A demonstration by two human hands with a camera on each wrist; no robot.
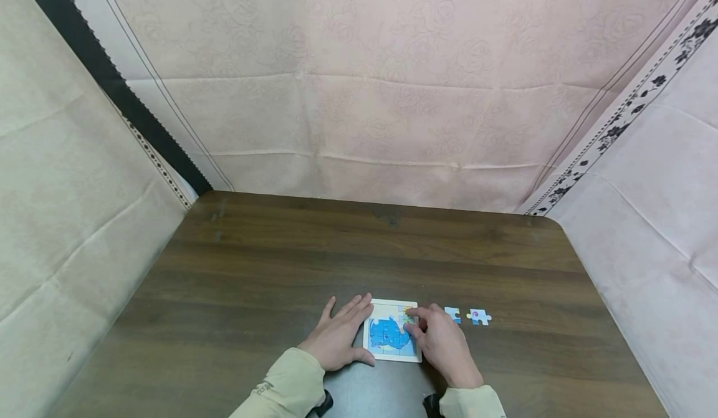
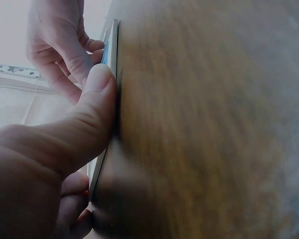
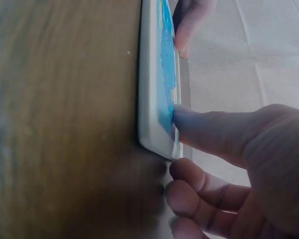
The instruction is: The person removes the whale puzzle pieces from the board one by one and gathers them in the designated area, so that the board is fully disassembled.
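A square jigsaw puzzle (image 1: 387, 337) in a white frame lies on the table, with a blue animal picture. My left hand (image 1: 339, 337) rests along its left side, fingers stretched out; the thumb touches the frame near the lower left corner. In the left wrist view, the left thumb (image 2: 97, 89) lies against the frame's edge. My right hand (image 1: 445, 343) is over the puzzle's right side, where thumb and forefinger pinch a small puzzle piece (image 1: 407, 319) at the upper right. The right thumb (image 3: 199, 124) hides part of the picture, and the forefinger's contact is hidden in the right wrist view.
Two loose pieces lie right of the puzzle: one (image 1: 453, 313) partly behind the right hand, the other (image 1: 479, 317) farther right. The brown wooden table (image 1: 269, 256) has pale cloth (image 1: 348, 119) hanging behind it and at both sides.
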